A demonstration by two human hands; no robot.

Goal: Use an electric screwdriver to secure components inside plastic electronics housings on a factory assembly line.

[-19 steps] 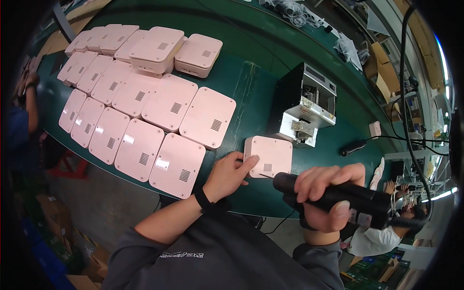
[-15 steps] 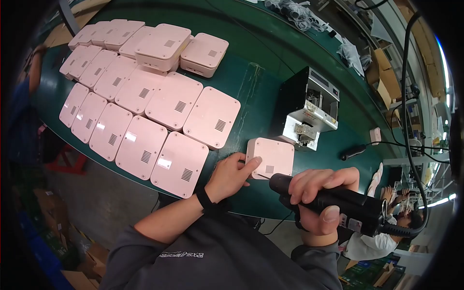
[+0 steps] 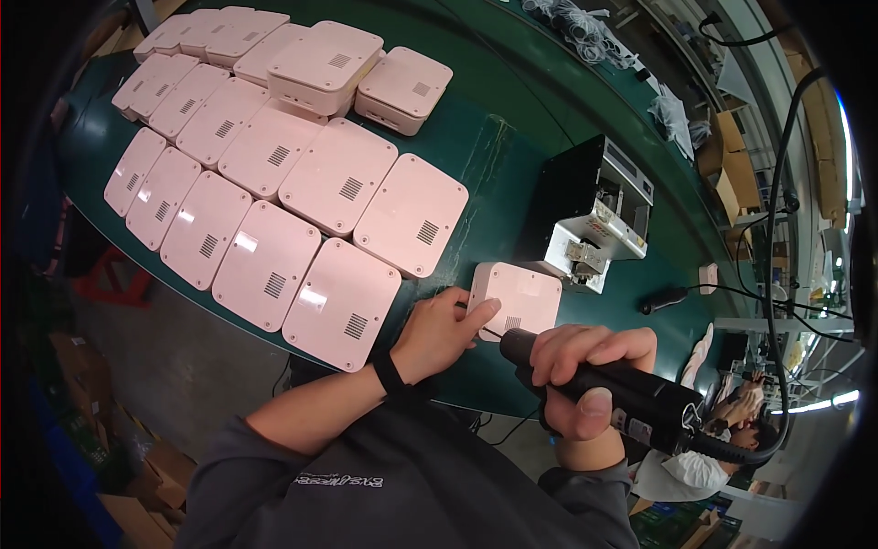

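A pale pink square plastic box (image 3: 521,295) with rounded corners and a slotted vent lies on the green bench in front of me. My left hand (image 3: 441,331) grips its left side, thumb on the top face and fingers down along the edge. In my right hand (image 3: 585,371) is a black electric screwdriver (image 3: 631,403), my fingers wrapped round its body. The thin bit slants left to the box's near-left corner, close to my left thumb; whether its tip sits in a screw I cannot make out. A thick black cable trails from the screwdriver's rear end.
Rows of similar pink boxes (image 3: 343,174) cover the bench's left side, a few stacked. Behind my box stands a black and silver screw feeder (image 3: 585,220). Another black handheld tool (image 3: 663,300) lies to the right. A person (image 3: 681,471) in white works at far right.
The view has shifted slightly, moving the whole scene in the picture. The screwdriver and my right hand appear a little further left; my left hand keeps its grip on the box.
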